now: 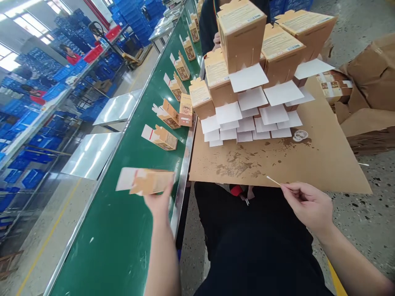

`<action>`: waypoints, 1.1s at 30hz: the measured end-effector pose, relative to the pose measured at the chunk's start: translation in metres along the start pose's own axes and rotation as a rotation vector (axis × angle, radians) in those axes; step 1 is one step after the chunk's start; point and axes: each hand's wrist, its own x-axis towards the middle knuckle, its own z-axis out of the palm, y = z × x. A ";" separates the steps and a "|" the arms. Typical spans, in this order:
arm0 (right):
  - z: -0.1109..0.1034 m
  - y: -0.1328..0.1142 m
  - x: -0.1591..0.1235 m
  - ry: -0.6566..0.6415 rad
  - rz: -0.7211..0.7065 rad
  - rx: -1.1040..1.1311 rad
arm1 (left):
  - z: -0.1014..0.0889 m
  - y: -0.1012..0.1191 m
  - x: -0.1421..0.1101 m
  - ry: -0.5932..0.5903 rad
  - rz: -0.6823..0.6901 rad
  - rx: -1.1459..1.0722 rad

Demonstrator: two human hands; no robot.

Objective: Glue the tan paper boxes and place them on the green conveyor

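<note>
Both hands are closed, left (159, 201) on a blurred carton (151, 181), right (310, 204) on a part-hidden swab (274, 181).

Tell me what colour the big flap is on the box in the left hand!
The big flap is white, best seen in the head view.

Toward eleven o'clock, tall stacks of blue crates (132, 20) rise beyond a pallet truck (132, 61). At ten, two people in red shirts (73, 58) are near red bins (94, 53), with bright windows (32, 28) higher up. Two shiny metal tables (92, 156) stand at nine; a yellow floor line (52, 232) runs through eight. A person in dark clothes (207, 24) is at twelve, crumpled brown paper (370, 74) at two.
</note>
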 end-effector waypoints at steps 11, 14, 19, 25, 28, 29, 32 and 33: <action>-0.001 -0.001 0.007 0.052 0.024 0.031 | -0.065 -0.027 0.051 0.314 0.012 0.240; -0.009 0.005 0.007 0.108 0.054 0.007 | -0.028 0.010 0.051 0.295 0.217 0.044; -0.008 -0.002 0.021 0.114 0.008 0.025 | 0.069 0.116 0.079 -0.063 0.453 -0.059; -0.017 -0.020 0.019 0.126 -0.034 0.036 | 0.132 0.172 0.099 -0.254 0.584 -0.002; -0.023 -0.016 0.010 0.153 -0.027 0.035 | 0.167 0.166 0.099 -0.416 0.398 -0.053; -0.024 -0.014 0.008 0.163 -0.015 0.032 | 0.178 0.163 0.099 -0.440 0.313 -0.067; -0.026 -0.010 0.003 0.181 0.010 0.024 | 0.200 0.155 0.105 -0.386 0.102 -0.102; -0.027 -0.009 0.002 0.180 0.012 0.021 | 0.203 0.153 0.109 -0.348 0.051 -0.123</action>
